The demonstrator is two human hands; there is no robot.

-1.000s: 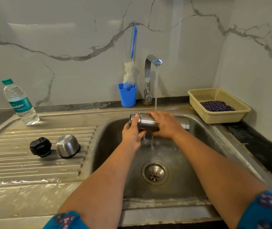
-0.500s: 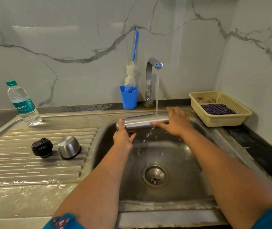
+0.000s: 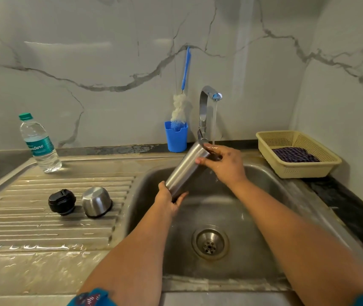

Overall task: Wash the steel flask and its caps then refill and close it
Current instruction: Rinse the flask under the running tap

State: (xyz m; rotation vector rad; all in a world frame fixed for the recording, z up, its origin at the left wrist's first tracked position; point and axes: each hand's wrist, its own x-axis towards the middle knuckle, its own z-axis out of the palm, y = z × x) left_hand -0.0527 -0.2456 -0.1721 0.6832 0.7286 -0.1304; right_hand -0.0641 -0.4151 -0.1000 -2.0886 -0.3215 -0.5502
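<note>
The steel flask [image 3: 185, 171] has swung from lying level under the tap [image 3: 209, 102] to slanting up. The left hand [image 3: 169, 200] grips its near end, the right hand [image 3: 224, 161] its far end. Rinsing is underway; the black cap [image 3: 62, 202] and steel cap [image 3: 96, 202] wait left, refilling remains.
</note>
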